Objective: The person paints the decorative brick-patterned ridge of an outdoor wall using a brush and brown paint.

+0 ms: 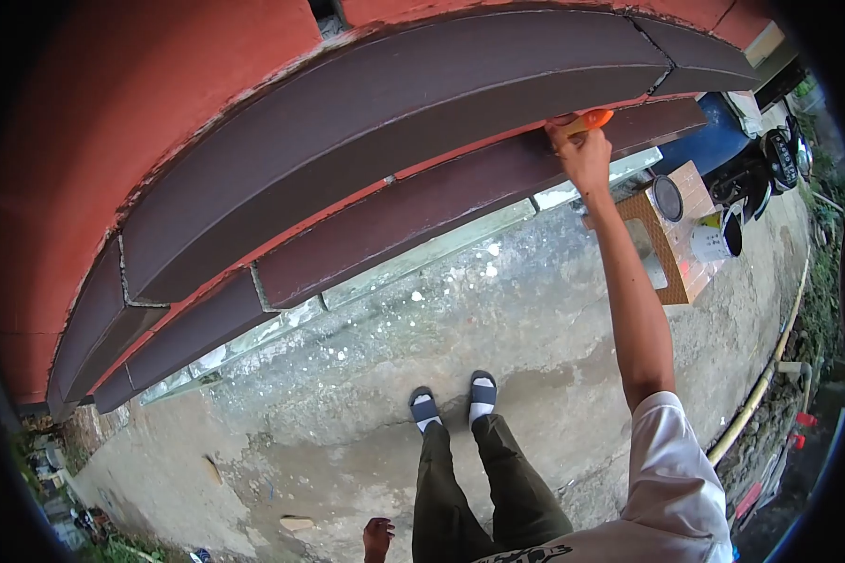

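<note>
My right hand is stretched out to the wall, its fingers wrapped round an orange-handled brush. The brush lies against the strip between the upper dark ledge and the lower maroon ledge; its bristles are mostly hidden by my fingers. Low in the view, my left hand hangs beside my leg with its fingers curled. Whatever those fingers hold, if anything, is too small to make out.
At the right, a patterned box stands near a paint bucket and a round lid. Behind them is a parked motorcycle. A long pipe edges the concrete ground.
</note>
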`<state>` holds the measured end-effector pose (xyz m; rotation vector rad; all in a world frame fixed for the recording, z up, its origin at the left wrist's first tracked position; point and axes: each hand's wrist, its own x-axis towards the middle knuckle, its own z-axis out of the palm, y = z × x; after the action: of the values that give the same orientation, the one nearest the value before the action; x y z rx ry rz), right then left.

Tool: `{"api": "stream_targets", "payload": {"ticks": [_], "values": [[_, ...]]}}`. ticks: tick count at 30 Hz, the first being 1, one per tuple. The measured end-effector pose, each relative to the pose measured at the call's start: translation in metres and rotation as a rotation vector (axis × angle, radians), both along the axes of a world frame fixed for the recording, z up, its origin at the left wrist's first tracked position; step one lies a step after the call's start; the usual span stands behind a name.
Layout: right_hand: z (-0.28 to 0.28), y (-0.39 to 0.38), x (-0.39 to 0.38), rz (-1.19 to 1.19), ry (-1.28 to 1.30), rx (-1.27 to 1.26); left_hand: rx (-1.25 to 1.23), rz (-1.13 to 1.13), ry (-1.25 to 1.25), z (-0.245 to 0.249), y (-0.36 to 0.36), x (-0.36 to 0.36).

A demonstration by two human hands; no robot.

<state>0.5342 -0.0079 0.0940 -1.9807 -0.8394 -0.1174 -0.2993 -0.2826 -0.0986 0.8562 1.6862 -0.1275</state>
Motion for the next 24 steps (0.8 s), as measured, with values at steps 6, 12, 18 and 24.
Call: {"api": "stream_targets", "payload": {"ticks": [6, 12, 18, 24], "values": [[0.012, -0.004, 0.015, -0.070, -0.489, -0.365, 0.002, -0.003, -0.002, 0.000, -0.009, 0.002], [0.017, 0.039, -0.108, 0.200, -0.403, -0.312, 0.012, -0.036, 0.012, 0.000, -0.008, 0.007], [0.019, 0.037, -0.130, 0.391, 0.250, -0.046, 0.072, -0.039, -0.032, -0.004, -0.005, 0.004], [0.026, -0.026, -0.006, 0.151, 0.129, -0.146, 0.011, 0.037, -0.018, -0.011, -0.006, -0.006]]}}
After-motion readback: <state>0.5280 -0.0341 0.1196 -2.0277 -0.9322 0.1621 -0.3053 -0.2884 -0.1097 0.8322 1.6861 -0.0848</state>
